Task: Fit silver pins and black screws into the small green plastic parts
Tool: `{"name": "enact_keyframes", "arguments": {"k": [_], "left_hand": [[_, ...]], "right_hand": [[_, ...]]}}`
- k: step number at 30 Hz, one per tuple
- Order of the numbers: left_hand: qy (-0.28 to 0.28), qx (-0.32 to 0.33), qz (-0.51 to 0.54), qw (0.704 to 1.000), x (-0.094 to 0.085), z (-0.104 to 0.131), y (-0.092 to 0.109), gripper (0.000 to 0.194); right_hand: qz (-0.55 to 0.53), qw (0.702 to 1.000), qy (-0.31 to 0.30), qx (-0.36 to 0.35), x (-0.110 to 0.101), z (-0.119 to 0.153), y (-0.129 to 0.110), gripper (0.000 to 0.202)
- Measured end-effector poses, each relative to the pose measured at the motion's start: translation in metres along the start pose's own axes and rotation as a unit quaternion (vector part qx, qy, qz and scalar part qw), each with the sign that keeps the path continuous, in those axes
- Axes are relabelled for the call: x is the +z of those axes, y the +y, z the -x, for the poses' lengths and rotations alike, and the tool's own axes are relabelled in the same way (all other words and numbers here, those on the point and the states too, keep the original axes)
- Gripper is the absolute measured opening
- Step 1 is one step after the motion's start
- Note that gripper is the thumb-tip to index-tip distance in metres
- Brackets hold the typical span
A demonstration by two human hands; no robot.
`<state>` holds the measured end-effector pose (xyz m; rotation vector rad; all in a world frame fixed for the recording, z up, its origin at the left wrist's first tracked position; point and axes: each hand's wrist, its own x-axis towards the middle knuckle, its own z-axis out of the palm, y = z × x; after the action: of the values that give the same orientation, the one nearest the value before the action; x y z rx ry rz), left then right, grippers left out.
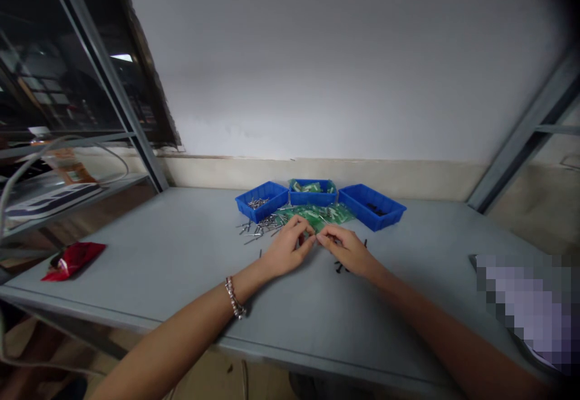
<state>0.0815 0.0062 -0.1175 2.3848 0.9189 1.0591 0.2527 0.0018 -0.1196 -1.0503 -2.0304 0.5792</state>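
Note:
My left hand (292, 248) and my right hand (344, 248) meet above the middle of the table, thumbs and fingers pinched close together. Whatever lies between the fingertips is too small to name. Just behind them rests a heap of green plastic packets (312, 214). Silvery rivet-like pins (265, 226) lie loose to the left of the packets, beyond my left hand. A few black screw-like pieces (339, 267) lie beside and partly under my right hand.
Along the back stand a blue tray of metal pins (240, 206), a blue tray of green packets (312, 198) and a blue tray with dark pieces (376, 222). A red wrapper (75, 260) lies left; a blurred-out flat object (525, 309) lies right. Metal posts flank the grey table (181, 267).

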Motion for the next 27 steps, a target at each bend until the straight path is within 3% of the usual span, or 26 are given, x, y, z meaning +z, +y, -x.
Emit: {"name": "enact_keyframes", "arguments": {"k": [5,14,27], "left_hand": [[-0.01,-0.033,-0.033,0.999,0.0,0.001,0.0,0.019],[-0.024,-0.016,-0.08,0.996,-0.002,0.002,-0.003,0.018],[-0.03,-0.018,-0.088,0.996,-0.002,0.002,-0.003,0.018]], "right_hand": [[0.028,0.999,0.045,-0.004,-0.009,-0.002,0.004,0.012],[0.165,0.964,0.205,-0.042,-0.055,-0.003,0.01,0.013],[0.154,0.952,0.263,-0.035,-0.066,-0.005,0.027,0.016]]}}
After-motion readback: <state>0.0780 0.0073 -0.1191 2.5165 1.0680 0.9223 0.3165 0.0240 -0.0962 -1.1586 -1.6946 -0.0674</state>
